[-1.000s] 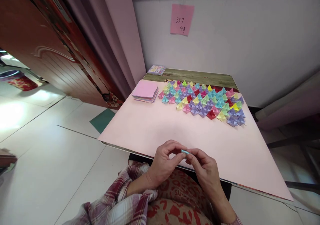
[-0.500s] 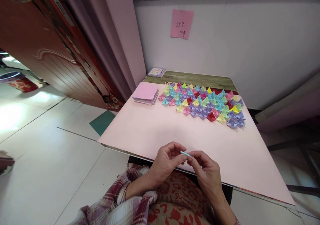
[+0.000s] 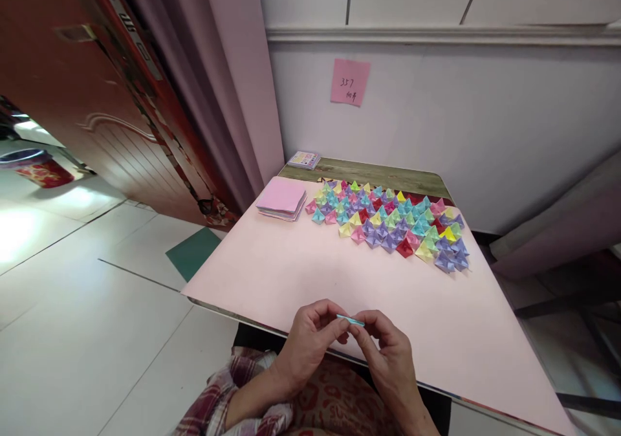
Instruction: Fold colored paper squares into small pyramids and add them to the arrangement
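My left hand (image 3: 310,342) and my right hand (image 3: 385,355) meet over the near edge of the table, both pinching a small folded light-blue paper piece (image 3: 350,320) between fingertips. The piece is thin and seen edge-on. Beyond them a large pink sheet (image 3: 291,261) covers the table. At its far side lie several small folded paper shapes (image 3: 388,222) in many colours, packed in rows. A stack of pink square papers (image 3: 282,198) sits at the far left of the sheet.
A small printed pack (image 3: 303,159) lies on the bare wooden table edge by the wall. A pink note (image 3: 350,82) is stuck on the wall. A curtain and a red-brown door stand to the left. A green sheet (image 3: 193,251) lies on the tiled floor.
The view has tilted up, so the table and my hands sit lower in the picture. My fingers keep working the blue piece, with the grip about the same.
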A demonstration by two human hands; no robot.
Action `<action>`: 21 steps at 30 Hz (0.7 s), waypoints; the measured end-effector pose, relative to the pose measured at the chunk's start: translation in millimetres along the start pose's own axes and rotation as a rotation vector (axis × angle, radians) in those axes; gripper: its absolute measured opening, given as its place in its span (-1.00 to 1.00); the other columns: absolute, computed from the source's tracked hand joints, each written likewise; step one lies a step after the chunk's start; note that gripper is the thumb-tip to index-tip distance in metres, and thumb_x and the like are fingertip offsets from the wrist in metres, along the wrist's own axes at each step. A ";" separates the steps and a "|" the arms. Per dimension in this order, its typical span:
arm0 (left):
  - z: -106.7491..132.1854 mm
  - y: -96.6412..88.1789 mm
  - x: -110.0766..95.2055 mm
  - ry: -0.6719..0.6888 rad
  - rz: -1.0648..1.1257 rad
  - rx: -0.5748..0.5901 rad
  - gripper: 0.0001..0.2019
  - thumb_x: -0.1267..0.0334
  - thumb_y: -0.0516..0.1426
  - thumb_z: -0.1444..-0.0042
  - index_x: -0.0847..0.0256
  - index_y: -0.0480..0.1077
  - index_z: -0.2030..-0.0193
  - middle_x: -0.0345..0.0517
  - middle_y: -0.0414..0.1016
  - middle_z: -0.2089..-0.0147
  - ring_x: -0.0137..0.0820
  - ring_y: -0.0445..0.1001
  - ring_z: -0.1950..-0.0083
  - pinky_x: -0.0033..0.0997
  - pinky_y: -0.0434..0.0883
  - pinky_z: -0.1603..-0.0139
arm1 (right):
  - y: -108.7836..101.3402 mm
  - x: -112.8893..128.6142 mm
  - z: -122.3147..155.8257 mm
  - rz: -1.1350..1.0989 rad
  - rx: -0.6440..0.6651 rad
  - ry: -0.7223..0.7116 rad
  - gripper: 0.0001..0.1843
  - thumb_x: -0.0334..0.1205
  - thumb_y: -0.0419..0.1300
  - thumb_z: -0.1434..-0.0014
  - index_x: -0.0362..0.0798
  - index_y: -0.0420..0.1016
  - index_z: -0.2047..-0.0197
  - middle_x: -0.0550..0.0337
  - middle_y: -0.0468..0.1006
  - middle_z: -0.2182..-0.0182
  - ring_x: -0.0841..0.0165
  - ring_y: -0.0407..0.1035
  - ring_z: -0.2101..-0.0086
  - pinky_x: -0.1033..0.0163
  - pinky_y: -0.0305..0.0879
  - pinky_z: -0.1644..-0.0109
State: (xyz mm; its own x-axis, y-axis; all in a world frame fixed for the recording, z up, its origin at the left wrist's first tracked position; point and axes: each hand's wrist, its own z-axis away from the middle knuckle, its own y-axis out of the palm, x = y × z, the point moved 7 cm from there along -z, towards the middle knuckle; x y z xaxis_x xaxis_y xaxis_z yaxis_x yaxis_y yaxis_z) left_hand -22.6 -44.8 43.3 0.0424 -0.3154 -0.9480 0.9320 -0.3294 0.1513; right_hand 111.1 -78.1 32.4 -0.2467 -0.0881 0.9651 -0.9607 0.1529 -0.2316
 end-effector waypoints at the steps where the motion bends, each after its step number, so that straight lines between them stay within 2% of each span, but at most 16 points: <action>1: 1.4 -1.3 -0.1 0.000 -0.012 -0.014 -0.83 0.19 0.22 -0.07 0.28 0.47 0.36 -0.16 0.45 0.48 -0.42 0.40 0.38 -0.44 0.34 0.27 | 1.3 0.2 -0.6 -0.003 0.009 0.008 -0.80 -0.07 0.22 -0.21 -0.04 0.51 0.29 0.22 0.55 0.44 0.38 0.40 0.43 0.34 0.30 0.31; 5: 5.3 -0.7 -2.4 0.045 -0.063 -0.031 -0.80 0.16 0.19 -0.10 0.28 0.44 0.38 -0.19 0.40 0.48 -0.45 0.36 0.42 -0.47 0.31 0.35 | 1.9 5.2 0.6 0.075 0.051 0.000 -0.79 -0.09 0.18 -0.23 -0.05 0.50 0.28 0.21 0.54 0.45 0.38 0.39 0.45 0.35 0.29 0.36; 8: 7.3 4.1 -5.6 0.077 -0.075 0.003 -0.79 0.14 0.18 -0.11 0.26 0.40 0.40 -0.22 0.34 0.49 -0.47 0.31 0.43 -0.50 0.29 0.38 | -1.2 15.3 3.9 0.160 0.079 -0.090 -0.73 -0.11 0.12 -0.27 -0.04 0.50 0.38 0.22 0.50 0.52 0.38 0.36 0.49 0.35 0.24 0.40; 14: 14.2 9.8 -13.4 0.116 -0.131 0.086 -0.76 0.13 0.17 -0.14 0.26 0.37 0.42 -0.23 0.32 0.51 -0.49 0.22 0.44 -0.51 0.22 0.39 | -7.0 30.5 11.7 0.177 0.084 -0.235 -0.71 -0.16 0.09 -0.29 -0.02 0.49 0.43 0.22 0.47 0.56 0.39 0.33 0.51 0.34 0.19 0.41; 17: 13.2 10.7 -10.4 0.106 -0.107 0.073 -0.75 0.12 0.18 -0.13 0.26 0.36 0.42 -0.25 0.29 0.53 -0.50 0.21 0.46 -0.51 0.19 0.41 | -7.1 26.4 11.1 0.148 0.083 -0.199 -0.67 -0.13 0.07 -0.30 -0.04 0.45 0.47 0.23 0.43 0.58 0.40 0.30 0.52 0.34 0.15 0.43; 21: 1.4 9.7 7.8 0.017 0.004 0.045 -0.70 0.04 0.19 -0.10 0.25 0.31 0.41 -0.29 0.28 0.52 -0.54 0.22 0.54 -0.53 0.18 0.49 | 0.7 4.1 2.5 0.103 0.121 -0.020 -0.58 0.00 0.04 -0.30 -0.05 0.37 0.50 0.27 0.32 0.60 0.42 0.21 0.53 0.34 0.09 0.45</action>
State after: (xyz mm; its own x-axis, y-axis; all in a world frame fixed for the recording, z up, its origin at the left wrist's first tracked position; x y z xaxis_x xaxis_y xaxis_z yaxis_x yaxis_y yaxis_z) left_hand -13.7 -51.7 37.8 0.0523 -0.3016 -0.9520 0.9148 -0.3679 0.1668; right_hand 109.0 -80.8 35.9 -0.3464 -0.0979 0.9330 -0.9381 0.0430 -0.3438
